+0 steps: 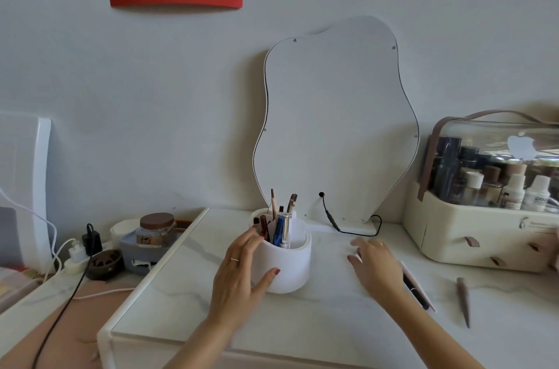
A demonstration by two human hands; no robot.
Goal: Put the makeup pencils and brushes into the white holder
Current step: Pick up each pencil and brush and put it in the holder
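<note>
White holder (287,266) is my landmark: it stands on the marble-patterned tabletop (187,302), just in front of the wavy-edged mirror back (335,126), already stocked with pencils and brushes (279,225) standing upright in its compartments.

Far left of the holder I see a white charger plug (75,250) and a black adapter (92,240) with cables, then a dark round dish (106,262) and a glass jar with a brown lid (156,229) sitting on a grey box, all on the lower surface beside the raised top.

My left hand (239,275) is against the holder's left side, fingers spread wide along the wall and rim, thumb pressed to the front; it steadies the holder rather than pinching anything.

Right of the holder, well apart from it, my right hand (376,269) lies palm down over the tabletop, fingers loosely spread. It covers the top end of a pale pink pencil (423,293) and a black pencil (416,293) lying side by side; I cannot tell whether it grips them or only rests on them.

Further right a brown tapered brush handle (464,302) lies alone on the tabletop. Behind it, against the wall, stands a cream cosmetics case (472,235) with a clear lid and bottles inside. A black cable (351,228) trails from the mirror between holder and case.
</note>
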